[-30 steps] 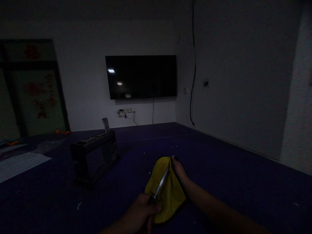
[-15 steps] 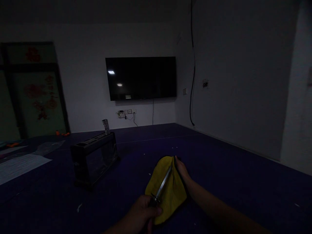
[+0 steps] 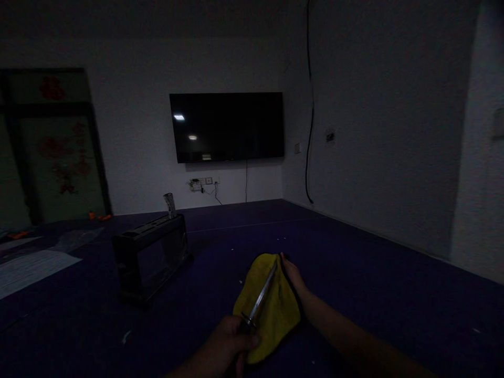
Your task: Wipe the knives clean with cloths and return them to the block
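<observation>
My left hand [image 3: 232,341] is closed around the dark handle of a sharpening steel [image 3: 263,296], a slim shiny rod with a small guard. The rod points up and away, lying against a yellow cloth [image 3: 281,320] with a dark edge. My right hand [image 3: 292,273] grips the cloth from behind its upper right edge, by the rod's tip; its fingers are mostly hidden. To the left stands a black knife block [image 3: 147,231] with a see-through side. A patterned, light-coloured handle [image 3: 169,205] sticks up from its top.
The blue-purple surface [image 3: 346,289] carries small white scraps. White paper [image 3: 35,270] and clear plastic [image 3: 74,239] lie at the left, with orange items [image 3: 98,216] farther back. A television [image 3: 228,127] hangs on the far wall, and a black cable [image 3: 310,147] runs down near the corner.
Both hands keep their grips on the steel and the cloth, almost in place. The whole view has shifted very slightly.
</observation>
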Demonstrator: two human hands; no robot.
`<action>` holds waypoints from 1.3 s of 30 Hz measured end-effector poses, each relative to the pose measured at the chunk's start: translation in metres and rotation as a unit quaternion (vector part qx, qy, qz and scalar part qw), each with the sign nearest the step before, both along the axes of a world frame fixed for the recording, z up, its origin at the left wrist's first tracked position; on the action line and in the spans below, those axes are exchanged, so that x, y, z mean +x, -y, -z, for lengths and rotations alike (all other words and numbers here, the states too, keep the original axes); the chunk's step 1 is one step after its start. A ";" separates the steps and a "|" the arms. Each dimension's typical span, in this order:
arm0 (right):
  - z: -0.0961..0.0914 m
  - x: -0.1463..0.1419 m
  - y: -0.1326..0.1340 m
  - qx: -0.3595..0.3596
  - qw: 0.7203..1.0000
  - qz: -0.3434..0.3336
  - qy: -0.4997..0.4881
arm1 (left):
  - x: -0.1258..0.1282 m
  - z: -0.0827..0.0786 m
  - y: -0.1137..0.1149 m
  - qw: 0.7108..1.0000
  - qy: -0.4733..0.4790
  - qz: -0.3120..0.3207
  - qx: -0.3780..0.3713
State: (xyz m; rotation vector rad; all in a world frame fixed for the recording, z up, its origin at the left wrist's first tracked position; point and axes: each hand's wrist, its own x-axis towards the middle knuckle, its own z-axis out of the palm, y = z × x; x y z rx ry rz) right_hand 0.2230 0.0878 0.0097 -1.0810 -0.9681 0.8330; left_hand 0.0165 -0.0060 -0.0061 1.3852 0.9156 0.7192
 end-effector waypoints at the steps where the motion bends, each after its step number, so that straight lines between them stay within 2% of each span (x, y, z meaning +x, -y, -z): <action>1: -0.001 0.001 -0.002 -0.004 1.000 0.003 -0.001 | 0.001 0.001 0.000 1.000 -0.001 -0.002 0.006; 12: 0.002 0.005 -0.002 -0.004 0.997 0.076 0.025 | 0.001 -0.001 0.003 0.996 -0.073 0.003 0.044; 17: 0.002 0.002 -0.006 0.015 0.995 0.092 0.020 | -0.001 0.000 0.001 0.996 -0.060 0.016 0.058; 32: 0.000 0.009 -0.012 0.048 0.995 0.074 0.055 | -0.002 0.003 -0.002 1.000 -0.018 0.006 0.013; 35: 0.002 0.010 -0.013 0.043 0.996 0.065 0.051 | -0.001 0.002 -0.002 1.000 -0.016 -0.004 0.012; 39: 0.004 0.011 -0.017 0.024 0.999 0.042 0.025 | -0.002 0.001 -0.001 1.000 -0.023 0.016 0.015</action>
